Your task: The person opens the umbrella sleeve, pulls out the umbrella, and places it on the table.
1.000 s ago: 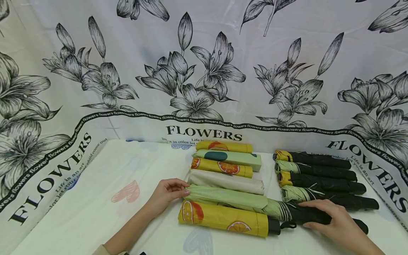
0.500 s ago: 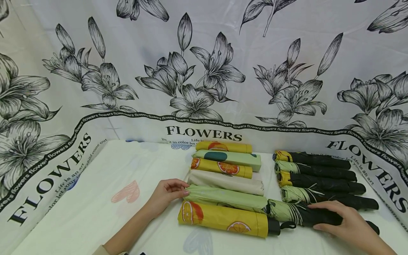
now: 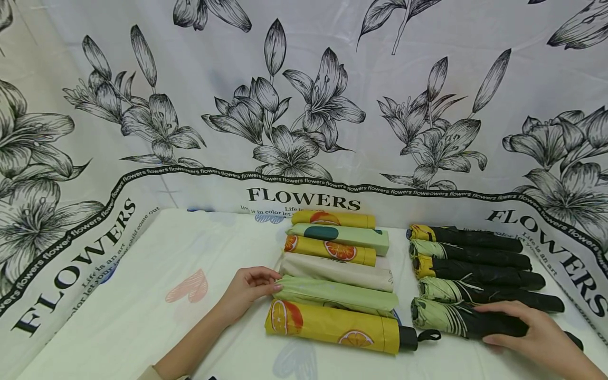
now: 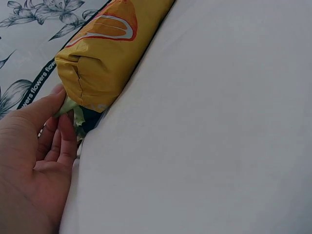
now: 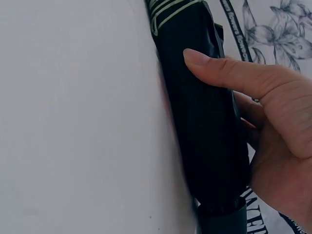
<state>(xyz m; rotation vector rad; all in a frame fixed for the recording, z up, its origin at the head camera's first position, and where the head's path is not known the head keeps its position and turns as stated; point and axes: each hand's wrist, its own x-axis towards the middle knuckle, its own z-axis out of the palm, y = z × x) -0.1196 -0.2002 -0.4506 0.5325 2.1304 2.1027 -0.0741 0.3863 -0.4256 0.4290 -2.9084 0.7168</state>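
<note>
In the head view my left hand (image 3: 244, 295) pinches the left end of a light-green umbrella sleeve (image 3: 337, 295), which lies flat. My right hand (image 3: 534, 330) grips a folded umbrella (image 3: 475, 323), black with a light-green striped end, lying to the right of the sleeve and apart from it. The right wrist view has the thumb across the umbrella's black canopy (image 5: 209, 122), its handle (image 5: 224, 219) below. In front of the green sleeve lies a yellow orange-print sleeve (image 3: 332, 326) with a black umbrella handle (image 3: 408, 338) and strap sticking out.
Behind the green sleeve are a cream sleeve (image 3: 337, 272), a yellow sleeve (image 3: 330, 249), a green sleeve (image 3: 361, 240) and another yellow one (image 3: 351, 219). Several folded black umbrellas (image 3: 494, 258) lie in a column at the right. A floral curtain (image 3: 304, 105) hangs behind.
My right hand has drawn the umbrella rightward, out of the green sleeve's opening, leaving a gap between them. The left hand has stayed in place on the sleeve's end.
</note>
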